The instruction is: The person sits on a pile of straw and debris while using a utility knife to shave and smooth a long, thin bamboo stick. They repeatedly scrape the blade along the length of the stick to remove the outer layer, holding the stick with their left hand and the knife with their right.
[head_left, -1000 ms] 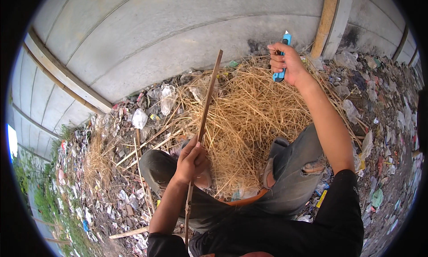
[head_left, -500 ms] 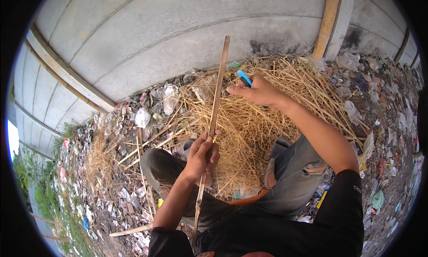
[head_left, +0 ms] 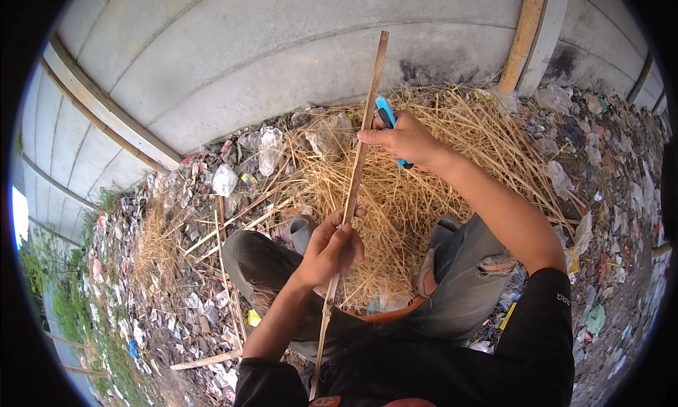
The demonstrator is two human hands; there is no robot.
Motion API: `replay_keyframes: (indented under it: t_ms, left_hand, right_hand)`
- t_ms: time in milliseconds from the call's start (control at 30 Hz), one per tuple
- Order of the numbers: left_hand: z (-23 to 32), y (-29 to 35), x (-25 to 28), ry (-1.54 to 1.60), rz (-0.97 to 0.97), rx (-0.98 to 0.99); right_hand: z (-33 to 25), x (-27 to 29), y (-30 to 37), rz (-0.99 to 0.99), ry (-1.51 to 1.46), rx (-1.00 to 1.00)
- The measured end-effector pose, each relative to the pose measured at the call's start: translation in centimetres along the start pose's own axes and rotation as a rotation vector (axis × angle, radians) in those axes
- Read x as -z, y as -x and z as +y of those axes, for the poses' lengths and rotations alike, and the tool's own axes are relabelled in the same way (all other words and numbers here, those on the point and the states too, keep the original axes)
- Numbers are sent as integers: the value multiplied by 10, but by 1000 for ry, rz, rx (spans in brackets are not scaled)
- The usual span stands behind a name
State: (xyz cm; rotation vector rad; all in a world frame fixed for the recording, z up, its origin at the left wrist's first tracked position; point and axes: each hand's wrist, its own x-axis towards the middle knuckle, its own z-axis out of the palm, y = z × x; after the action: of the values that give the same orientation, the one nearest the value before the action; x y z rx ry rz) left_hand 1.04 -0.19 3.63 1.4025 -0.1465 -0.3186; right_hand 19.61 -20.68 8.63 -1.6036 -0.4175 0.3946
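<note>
My left hand (head_left: 332, 250) is closed around the lower middle of a long, narrow bamboo strip (head_left: 366, 124), brown and split flat. The strip stands tilted, its far end up against the view of the wall and its near end by my lap. In my right hand (head_left: 406, 140) is a blue utility knife (head_left: 385, 111) with a black part on its side. The right thumb touches the strip above the left hand, and the knife lies close to the strip's right edge. Its blade cannot be made out. Thin bamboo shavings (head_left: 395, 202) are heaped beneath both hands, between my legs.
A grey concrete panel wall (head_left: 304, 46) rises at the far side, with a bamboo pole (head_left: 523, 39) upright against it. Plastic litter (head_left: 225, 180) covers the ground on both sides. Several loose strips lie left of my knee, including a pale stick (head_left: 206, 360).
The bamboo strip has shifted away from me and slightly right, with my left hand moving right. My right hand has come to the strip, its thumb now touching it.
</note>
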Motion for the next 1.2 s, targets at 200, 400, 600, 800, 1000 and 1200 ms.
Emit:
replay_keyframes:
  t_ms: [200,400,600,800,1000,1200]
  left_hand:
    - [-4,4,3,-40,-97,-34]
    - [2,8,0,3,-155,11]
    - [-2,0,5,54,-77,61]
    - [-2,-14,1,88,166,63]
    - [-5,-27,-1,200,250,28]
    - [-5,-26,1,240,350,31]
  right_hand:
    - [-12,24,3,77,-112,61]
    - [-19,51,-4,271,-256,100]
    - [-13,60,0,343,100,129]
    - [-1,16,17,107,864,77]
    - [20,-41,41,-112,1072,147]
    - [27,-58,37,-146,1114,202]
